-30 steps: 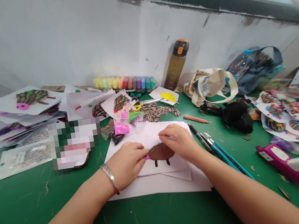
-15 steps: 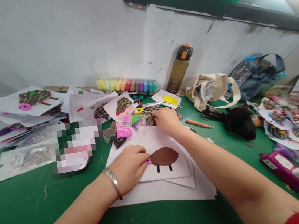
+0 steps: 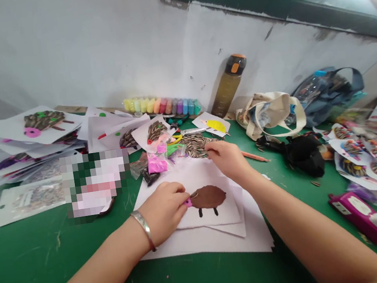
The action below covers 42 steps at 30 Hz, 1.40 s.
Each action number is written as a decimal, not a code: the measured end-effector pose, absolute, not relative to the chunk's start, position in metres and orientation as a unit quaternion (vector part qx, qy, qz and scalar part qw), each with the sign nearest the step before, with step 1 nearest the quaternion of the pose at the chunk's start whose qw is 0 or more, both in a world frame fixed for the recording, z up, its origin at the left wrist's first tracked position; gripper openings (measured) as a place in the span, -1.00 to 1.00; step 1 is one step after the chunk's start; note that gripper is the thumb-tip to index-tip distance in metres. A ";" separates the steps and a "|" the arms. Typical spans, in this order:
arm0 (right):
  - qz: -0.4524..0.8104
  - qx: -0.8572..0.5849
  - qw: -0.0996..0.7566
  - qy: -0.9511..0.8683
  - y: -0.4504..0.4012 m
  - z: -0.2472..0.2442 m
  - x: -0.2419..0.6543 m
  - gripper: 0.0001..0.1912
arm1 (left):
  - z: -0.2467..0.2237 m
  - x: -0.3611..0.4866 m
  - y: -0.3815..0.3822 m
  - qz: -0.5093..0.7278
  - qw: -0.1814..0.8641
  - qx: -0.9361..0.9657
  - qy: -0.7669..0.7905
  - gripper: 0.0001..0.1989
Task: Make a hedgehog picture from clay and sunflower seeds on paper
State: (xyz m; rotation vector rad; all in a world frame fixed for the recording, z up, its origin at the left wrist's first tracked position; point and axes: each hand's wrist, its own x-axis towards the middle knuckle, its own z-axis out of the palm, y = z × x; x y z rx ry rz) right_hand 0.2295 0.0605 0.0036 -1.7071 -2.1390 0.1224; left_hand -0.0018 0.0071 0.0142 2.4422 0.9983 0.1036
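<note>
My left hand (image 3: 166, 205) lies with fingers stretched out on a white sheet (image 3: 182, 222), its fingertips beside the pink head (image 3: 188, 202) of a hedgehog figure. The figure has a flat brown oval body (image 3: 211, 196) and two short black legs. A striped sunflower seed (image 3: 194, 194) lies on the body next to the head. My right hand (image 3: 225, 156) is at the near right edge of a pile of sunflower seeds (image 3: 194, 143), thumb and fingers pinched together. Whatever is between these fingertips is too small to make out.
Behind the hands lie bags of coloured clay (image 3: 158, 161). A row of clay packs (image 3: 162, 108) and a bottle (image 3: 229, 85) stand by the wall. Stacked pictures (image 3: 29, 146) are at left. A pencil (image 3: 256, 156), black bag (image 3: 304, 155) and magenta device (image 3: 363, 219) are at right.
My right hand has drawn back from the seed pile, toward me and to the right, and its fingers are pinched. The left hand stays on the sheet. The view has shifted slightly.
</note>
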 end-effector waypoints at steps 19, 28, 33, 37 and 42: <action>0.196 -0.507 0.275 -0.793 -0.031 -0.006 0.201 -0.89 | 0.014 -0.009 0.006 0.047 0.222 0.915 0.332 -0.76; 0.139 -0.512 0.263 -0.806 -0.033 -0.017 0.193 -0.88 | 0.014 -0.007 0.005 0.054 0.227 0.915 0.330 -0.76; 0.125 -0.516 0.260 -0.807 -0.033 -0.018 0.193 -0.88 | 0.016 -0.006 0.004 0.038 0.223 0.916 0.331 -0.76; 0.116 -0.511 0.253 -0.813 -0.033 -0.019 0.192 -0.85 | 0.011 -0.007 0.005 0.043 0.214 0.919 0.328 -0.75; 0.102 -0.506 0.244 -0.821 -0.032 -0.021 0.192 -0.82 | 0.004 -0.009 0.005 0.054 0.205 0.923 0.320 -0.75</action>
